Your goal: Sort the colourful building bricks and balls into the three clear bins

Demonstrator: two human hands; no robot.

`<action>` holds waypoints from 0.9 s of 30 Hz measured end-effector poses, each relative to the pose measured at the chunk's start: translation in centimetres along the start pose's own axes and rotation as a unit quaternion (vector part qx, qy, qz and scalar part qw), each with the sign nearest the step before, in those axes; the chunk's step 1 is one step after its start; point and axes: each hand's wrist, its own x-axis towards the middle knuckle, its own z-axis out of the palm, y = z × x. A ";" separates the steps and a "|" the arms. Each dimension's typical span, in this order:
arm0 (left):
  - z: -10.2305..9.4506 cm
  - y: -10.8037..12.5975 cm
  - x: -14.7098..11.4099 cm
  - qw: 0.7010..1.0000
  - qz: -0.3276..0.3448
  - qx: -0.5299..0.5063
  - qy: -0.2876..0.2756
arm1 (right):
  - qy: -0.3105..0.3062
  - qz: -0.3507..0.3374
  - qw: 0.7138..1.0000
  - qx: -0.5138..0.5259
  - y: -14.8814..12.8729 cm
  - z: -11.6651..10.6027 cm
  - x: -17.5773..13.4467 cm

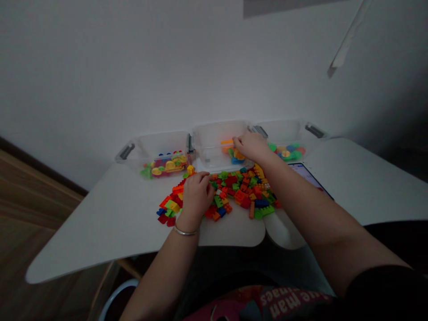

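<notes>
Mid-frame, the left hand (198, 194) curled loosely over many blocks (240, 185); the right hand (251, 146) bunched at the middle of three boxes (212, 133). Neither's hold could be told. The bottom shirt (247, 296) read "man".

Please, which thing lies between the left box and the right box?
In the head view, the middle box stands between them, with coloured pieces inside and the right hand at its right part.

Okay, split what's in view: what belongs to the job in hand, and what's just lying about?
Seems in use:
brick pile, by the left hand
middle clear box, the right hand at it
left box and right box, both holding coloured pieces

Probably just lying about:
phone, to the right
round-rimmed container, lower left
</notes>
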 end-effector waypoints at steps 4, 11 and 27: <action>0.1 -0.1 0.1 1.000 0.010 -0.005 -0.007 | -0.002 -0.015 1.000 0.010 0.1 -0.6 -0.3; 0.2 0.2 0.3 0.999 0.022 -0.018 -0.029 | 0.145 -0.062 0.977 0.141 -0.5 -1.8 -4.3; 1.2 1.1 0.4 0.997 0.042 -0.015 -0.061 | -0.063 -0.138 0.984 0.095 0.7 3.1 -11.4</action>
